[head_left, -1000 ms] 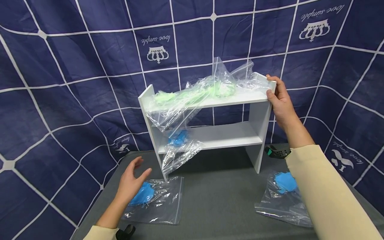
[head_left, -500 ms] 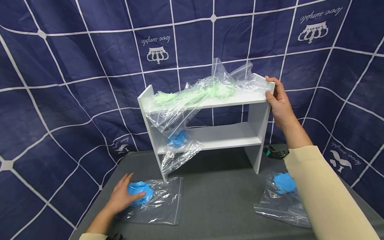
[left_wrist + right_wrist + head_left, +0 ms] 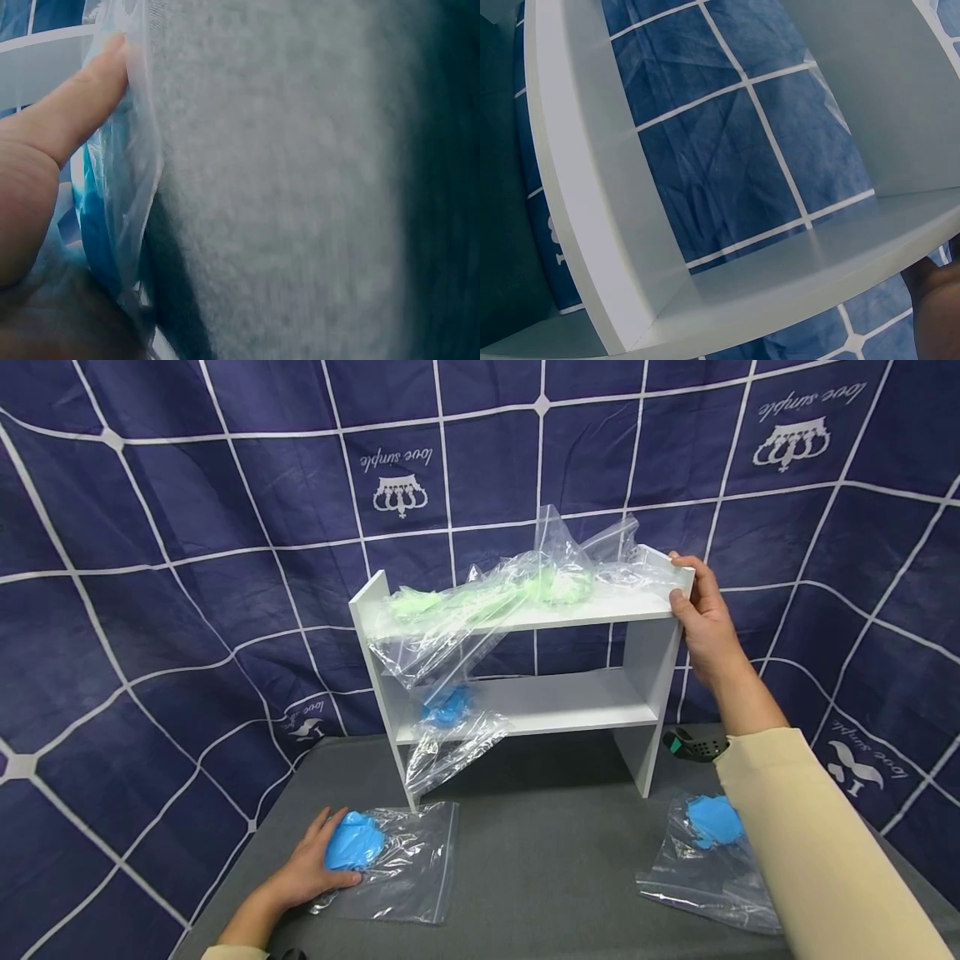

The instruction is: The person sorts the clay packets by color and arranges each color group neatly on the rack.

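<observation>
My left hand (image 3: 303,868) is low at the left, fingers and thumb around a soft blue mass (image 3: 356,842) in a clear zip bag (image 3: 416,885) on the table. In the left wrist view the thumb (image 3: 82,94) lies along the bag's edge (image 3: 139,161). My right hand (image 3: 708,618) grips the top right corner of a white two-tier shelf (image 3: 570,700), thumb in front and fingers behind. Bags with pale green contents (image 3: 487,597) lie along its upper board. Another bag with a blue mass (image 3: 447,706) hangs off the lower board at the left.
Another zip bag (image 3: 705,885) with a blue mass (image 3: 715,821) lies at the right, partly behind the right sleeve (image 3: 825,852). A black strap (image 3: 693,746) shows by the right forearm. Blue checked cloth (image 3: 262,510) hangs behind the grey-covered table (image 3: 540,860).
My left hand has come down from beside the shelf onto the blue mass, and its fingers have drawn around the bag. My right hand stays on the shelf's corner.
</observation>
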Action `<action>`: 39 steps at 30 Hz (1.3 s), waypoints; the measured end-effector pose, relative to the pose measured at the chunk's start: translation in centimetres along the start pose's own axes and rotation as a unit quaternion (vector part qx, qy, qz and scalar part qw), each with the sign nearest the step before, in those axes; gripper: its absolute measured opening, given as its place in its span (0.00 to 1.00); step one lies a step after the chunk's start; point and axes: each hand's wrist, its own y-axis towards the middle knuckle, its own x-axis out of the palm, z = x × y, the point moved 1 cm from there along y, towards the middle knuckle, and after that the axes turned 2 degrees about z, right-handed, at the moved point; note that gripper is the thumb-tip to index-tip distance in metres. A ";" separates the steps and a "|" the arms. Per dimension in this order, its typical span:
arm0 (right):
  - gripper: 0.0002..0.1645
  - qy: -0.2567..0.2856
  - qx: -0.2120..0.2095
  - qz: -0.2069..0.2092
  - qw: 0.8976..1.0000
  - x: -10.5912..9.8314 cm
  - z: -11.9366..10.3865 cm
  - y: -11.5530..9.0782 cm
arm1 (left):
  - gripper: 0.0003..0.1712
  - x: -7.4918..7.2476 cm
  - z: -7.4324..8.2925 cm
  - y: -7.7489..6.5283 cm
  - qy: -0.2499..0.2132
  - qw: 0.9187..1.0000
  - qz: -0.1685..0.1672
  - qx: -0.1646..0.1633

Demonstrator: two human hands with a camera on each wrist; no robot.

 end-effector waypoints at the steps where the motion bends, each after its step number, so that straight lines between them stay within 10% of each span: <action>1: 0.21 0.001 -0.001 0.000 1.000 0.0 0.0 0.0 | 0.63 0.1 0.0 0.1 0.000 1.000 0.002 -0.003; 19: 0.22 -0.003 -0.001 0.003 1.000 -0.1 -0.2 -0.2 | 0.52 -0.1 0.6 0.2 0.035 0.994 0.091 0.040; 39: 0.22 -0.009 -0.001 0.009 1.000 0.2 0.0 -0.2 | 0.46 1.0 5.4 -0.3 -0.041 0.989 0.014 0.143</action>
